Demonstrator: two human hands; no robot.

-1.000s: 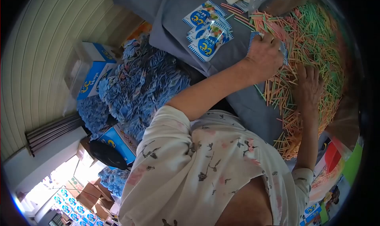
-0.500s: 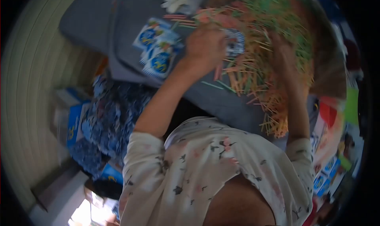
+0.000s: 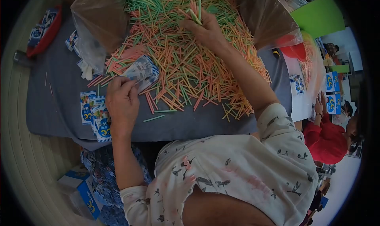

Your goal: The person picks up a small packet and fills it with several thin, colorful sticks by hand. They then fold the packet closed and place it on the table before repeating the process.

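My left hand (image 3: 123, 103) pinches the near edge of a small packet (image 3: 143, 72), its see-through, silvery side up and its blue-striped edge away from me. Up over the pile, my right hand (image 3: 208, 31) is closed around a small bunch of thin coloured sticks (image 3: 194, 13), pink, green and yellow, which point away from me. A large heap of the same sticks (image 3: 178, 64) spreads under and around both hands. Beside my left wrist lie several printed blue-and-white packets (image 3: 102, 121), overlapping on the grey cloth (image 3: 59, 95).
Clear plastic sheeting (image 3: 93, 24) flanks the heap on the left. A red tray (image 3: 49, 38) with packets sits at the far left corner. Blue boxes (image 3: 81, 194) stand on the floor. To the right, a person in red (image 3: 326, 141) works at another table.
My view has swung, bringing more of the heap into sight. The right hand, earlier low among the sticks, is now raised with a bunch in it. The left hand still has the packet.
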